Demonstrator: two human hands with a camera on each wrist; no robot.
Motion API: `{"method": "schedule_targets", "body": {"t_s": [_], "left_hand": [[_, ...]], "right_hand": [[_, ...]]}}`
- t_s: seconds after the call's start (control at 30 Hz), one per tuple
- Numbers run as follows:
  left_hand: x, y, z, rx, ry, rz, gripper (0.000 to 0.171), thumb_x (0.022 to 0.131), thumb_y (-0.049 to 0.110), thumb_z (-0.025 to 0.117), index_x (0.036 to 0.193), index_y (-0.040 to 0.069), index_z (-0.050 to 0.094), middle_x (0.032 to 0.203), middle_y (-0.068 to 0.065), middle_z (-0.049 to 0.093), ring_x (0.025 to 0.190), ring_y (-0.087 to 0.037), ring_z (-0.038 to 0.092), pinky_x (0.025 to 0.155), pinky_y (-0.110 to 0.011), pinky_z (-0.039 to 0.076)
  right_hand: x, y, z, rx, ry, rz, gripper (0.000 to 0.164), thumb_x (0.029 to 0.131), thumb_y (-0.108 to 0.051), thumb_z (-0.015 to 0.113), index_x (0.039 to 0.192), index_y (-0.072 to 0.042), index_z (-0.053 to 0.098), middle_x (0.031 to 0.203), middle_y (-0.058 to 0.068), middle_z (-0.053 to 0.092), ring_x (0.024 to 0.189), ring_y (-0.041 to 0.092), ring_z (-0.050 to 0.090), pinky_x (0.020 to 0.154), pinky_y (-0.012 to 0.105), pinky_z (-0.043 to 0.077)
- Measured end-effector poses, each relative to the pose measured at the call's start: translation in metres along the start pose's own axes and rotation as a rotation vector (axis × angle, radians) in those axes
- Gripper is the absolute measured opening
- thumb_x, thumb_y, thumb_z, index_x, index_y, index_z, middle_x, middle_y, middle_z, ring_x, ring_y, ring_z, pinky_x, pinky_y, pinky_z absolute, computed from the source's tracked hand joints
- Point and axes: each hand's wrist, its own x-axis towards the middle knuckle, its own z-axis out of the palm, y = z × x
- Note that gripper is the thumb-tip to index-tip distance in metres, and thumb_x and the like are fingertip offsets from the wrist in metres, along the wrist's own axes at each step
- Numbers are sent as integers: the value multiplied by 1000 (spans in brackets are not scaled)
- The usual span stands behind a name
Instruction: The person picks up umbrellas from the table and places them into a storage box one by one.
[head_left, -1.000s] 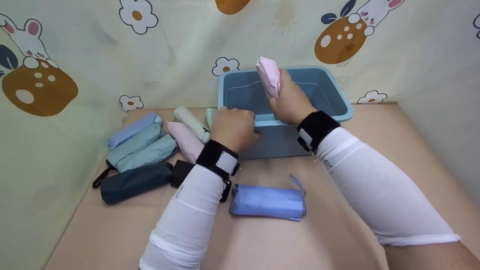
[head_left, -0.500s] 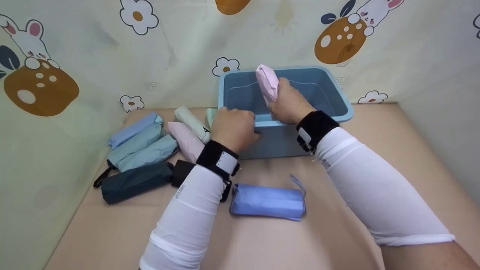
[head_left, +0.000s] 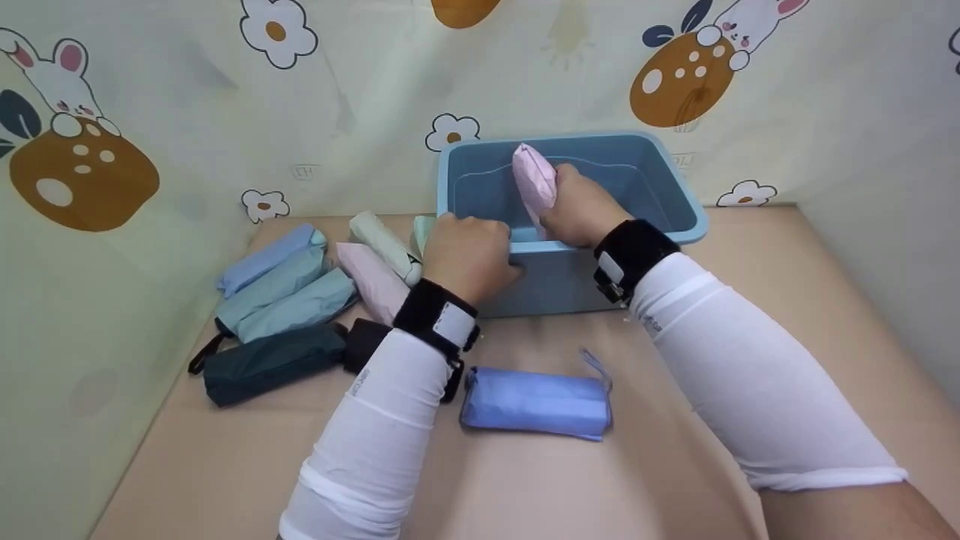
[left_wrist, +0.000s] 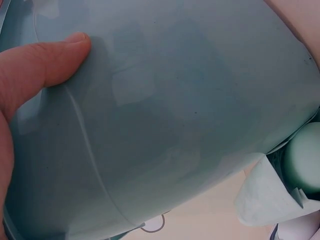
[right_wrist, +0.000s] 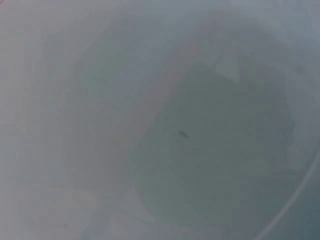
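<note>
My right hand (head_left: 586, 206) grips a slim pink folded umbrella (head_left: 534, 176), held tilted with its upper end up, at the front of a blue plastic bin (head_left: 570, 281). The umbrella's lower end is hidden behind the bin's front rim. My left hand (head_left: 471, 259) holds that rim near the front left corner. In the left wrist view its thumb (left_wrist: 55, 60) lies on the outer wall, while the fingertips are out of sight. The right wrist view is filled by a blurred blue-grey surface, with no hand showing.
A blue folded umbrella (head_left: 536, 401) with a wrist strap lies in front of the bin. To the left, several more lie close together, among them a dark green one (head_left: 274, 364), a pink one (head_left: 371, 281) and a pale green one (head_left: 384, 244). Patterned cloth (head_left: 360, 97) hangs behind.
My right hand has lowered slightly, bringing the pink umbrella further down into the bin. The left hand stays on the rim.
</note>
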Motion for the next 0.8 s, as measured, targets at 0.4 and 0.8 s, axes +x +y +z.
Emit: {"method": "schedule_targets", "body": {"t_s": [0.4, 0.8], "left_hand": [[-2, 0, 1, -3, -2, -5, 32, 86, 42, 77, 86, 10, 76, 78, -7, 76, 77, -28, 72, 78, -48, 51], [-3, 1, 0, -9, 6, -7, 29, 84, 39, 77, 86, 10, 76, 80, -7, 77, 79, -29, 73, 79, -48, 51]], "right_hand": [[-1, 0, 2, -18, -7, 10, 68, 103, -16, 55, 160, 1, 23, 151, 24, 51, 128, 36, 57, 114, 51, 46], [-1, 1, 0, -39, -11, -2, 72, 103, -18, 51, 163, 1, 15, 155, 27, 47, 134, 36, 55, 117, 51, 43]]}}
